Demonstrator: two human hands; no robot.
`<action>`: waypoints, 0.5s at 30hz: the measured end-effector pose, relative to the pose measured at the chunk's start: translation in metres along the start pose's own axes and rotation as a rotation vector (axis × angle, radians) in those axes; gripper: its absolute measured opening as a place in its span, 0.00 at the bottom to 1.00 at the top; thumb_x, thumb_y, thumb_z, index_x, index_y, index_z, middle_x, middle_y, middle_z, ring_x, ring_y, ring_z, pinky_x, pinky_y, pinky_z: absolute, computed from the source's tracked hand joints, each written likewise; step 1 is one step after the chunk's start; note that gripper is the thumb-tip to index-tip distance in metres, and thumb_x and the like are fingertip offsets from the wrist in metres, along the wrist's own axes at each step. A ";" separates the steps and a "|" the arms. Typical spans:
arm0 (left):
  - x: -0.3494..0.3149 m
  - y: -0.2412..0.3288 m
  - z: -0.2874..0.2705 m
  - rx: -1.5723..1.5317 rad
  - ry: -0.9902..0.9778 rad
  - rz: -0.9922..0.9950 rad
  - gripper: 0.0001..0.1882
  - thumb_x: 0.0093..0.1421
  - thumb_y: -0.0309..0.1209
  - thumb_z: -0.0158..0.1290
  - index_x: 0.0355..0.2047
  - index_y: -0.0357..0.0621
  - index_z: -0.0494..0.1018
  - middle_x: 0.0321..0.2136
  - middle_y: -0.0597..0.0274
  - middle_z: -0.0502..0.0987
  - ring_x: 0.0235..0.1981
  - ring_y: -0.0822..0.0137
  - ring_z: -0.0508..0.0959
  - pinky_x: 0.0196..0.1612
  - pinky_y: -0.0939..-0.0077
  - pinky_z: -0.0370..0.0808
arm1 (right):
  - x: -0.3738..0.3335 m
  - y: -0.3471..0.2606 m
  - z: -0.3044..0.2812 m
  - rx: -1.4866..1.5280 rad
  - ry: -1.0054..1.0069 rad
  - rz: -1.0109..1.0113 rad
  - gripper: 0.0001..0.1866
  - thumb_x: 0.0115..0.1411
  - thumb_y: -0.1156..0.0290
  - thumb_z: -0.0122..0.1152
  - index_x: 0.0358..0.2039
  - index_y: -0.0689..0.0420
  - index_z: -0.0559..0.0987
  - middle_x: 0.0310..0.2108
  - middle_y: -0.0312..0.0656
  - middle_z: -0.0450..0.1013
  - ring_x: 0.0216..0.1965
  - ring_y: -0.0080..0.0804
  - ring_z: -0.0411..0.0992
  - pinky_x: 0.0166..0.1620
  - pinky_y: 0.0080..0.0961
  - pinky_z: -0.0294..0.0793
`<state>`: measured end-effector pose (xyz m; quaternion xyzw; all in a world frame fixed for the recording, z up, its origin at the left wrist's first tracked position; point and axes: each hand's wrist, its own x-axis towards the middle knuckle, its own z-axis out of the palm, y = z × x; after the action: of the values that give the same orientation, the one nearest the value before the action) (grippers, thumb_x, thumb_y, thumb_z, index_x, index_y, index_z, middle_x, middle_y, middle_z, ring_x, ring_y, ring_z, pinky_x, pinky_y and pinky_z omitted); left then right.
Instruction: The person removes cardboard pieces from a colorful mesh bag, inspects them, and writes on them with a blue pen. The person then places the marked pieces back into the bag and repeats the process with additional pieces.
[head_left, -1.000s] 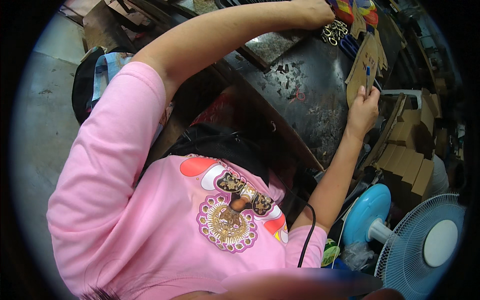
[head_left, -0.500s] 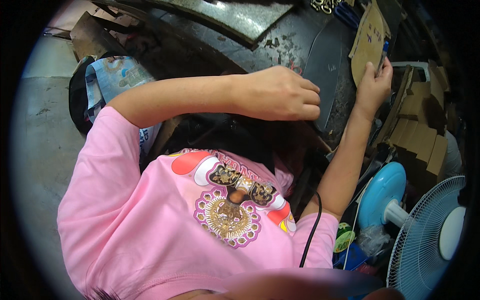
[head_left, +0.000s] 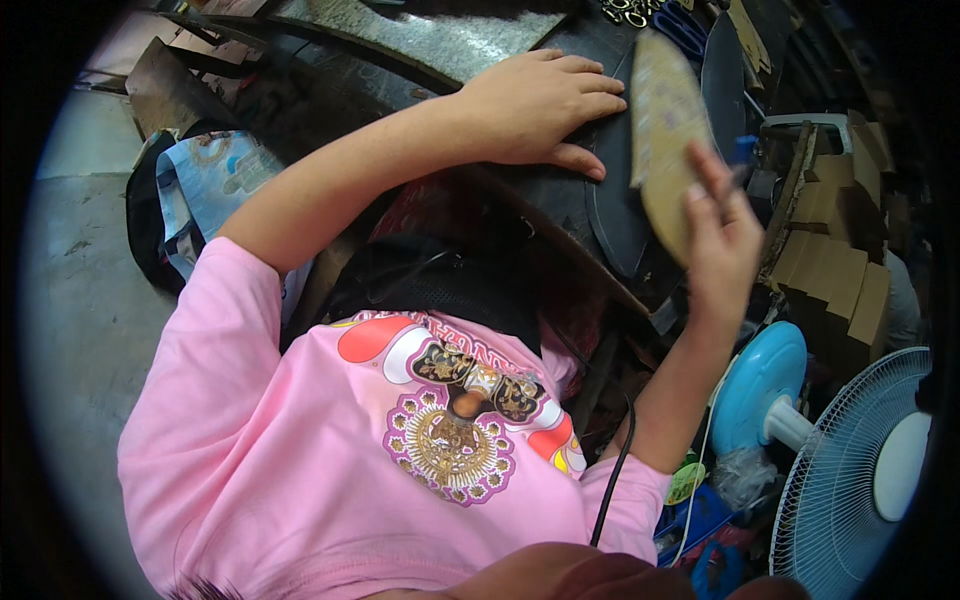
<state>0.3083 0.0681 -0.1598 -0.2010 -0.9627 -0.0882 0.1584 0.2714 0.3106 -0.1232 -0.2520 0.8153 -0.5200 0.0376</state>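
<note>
My right hand (head_left: 722, 225) grips a tan sole-shaped template (head_left: 665, 130), smeared by motion, with the fingers along its right edge. A slim tool with a blue end (head_left: 745, 150) shows by the same fingers; its kind is too blurred to tell. My left hand (head_left: 540, 105) is spread palm down, its fingertips at the edge of a dark grey sheet piece with a rounded end (head_left: 612, 225). Part of that piece lies beneath the template. Another dark piece (head_left: 722, 75) lies just beyond the template's right side.
A grey stone slab (head_left: 430, 40) lies at the back of the dark worktable. Metal rings (head_left: 625, 12), dark blue folded material (head_left: 680, 28) and tan template pieces (head_left: 750, 40) are at the far right. Cardboard (head_left: 825, 270) and a fan (head_left: 850, 450) stand to the right.
The template has moved left and nearer with my right hand, over the dark piece. My left hand has opened from a curled shape and moved away from my body onto the table.
</note>
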 end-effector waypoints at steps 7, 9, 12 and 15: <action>-0.002 0.002 -0.004 -0.035 0.042 -0.035 0.38 0.52 0.59 0.57 0.55 0.44 0.70 0.58 0.57 0.70 0.60 0.55 0.67 0.61 0.62 0.65 | -0.027 -0.001 0.012 -0.274 0.015 0.016 0.18 0.64 0.75 0.55 0.55 0.57 0.76 0.45 0.51 0.77 0.41 0.34 0.78 0.46 0.28 0.74; 0.002 0.002 -0.002 -0.039 0.076 -0.049 0.38 0.52 0.58 0.57 0.54 0.43 0.71 0.56 0.57 0.71 0.58 0.54 0.69 0.60 0.63 0.66 | -0.025 0.001 0.013 -0.180 0.079 -0.006 0.16 0.65 0.77 0.53 0.53 0.62 0.76 0.43 0.50 0.77 0.41 0.31 0.77 0.45 0.27 0.74; 0.002 0.005 0.005 0.019 0.180 -0.070 0.35 0.54 0.57 0.57 0.53 0.43 0.72 0.52 0.58 0.74 0.55 0.57 0.72 0.57 0.65 0.68 | -0.020 0.004 0.017 -0.144 0.061 -0.053 0.17 0.64 0.77 0.54 0.53 0.59 0.77 0.42 0.49 0.78 0.41 0.35 0.78 0.44 0.29 0.75; -0.001 0.004 0.012 0.044 0.267 -0.061 0.30 0.58 0.53 0.55 0.53 0.46 0.72 0.49 0.61 0.77 0.54 0.61 0.73 0.56 0.66 0.69 | -0.019 0.005 0.023 -0.586 0.021 -0.062 0.20 0.61 0.77 0.57 0.55 0.51 0.77 0.42 0.46 0.77 0.40 0.43 0.78 0.44 0.33 0.76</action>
<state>0.3079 0.0741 -0.1710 -0.1546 -0.9403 -0.0977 0.2869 0.2931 0.3015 -0.1420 -0.2715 0.9229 -0.2662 -0.0612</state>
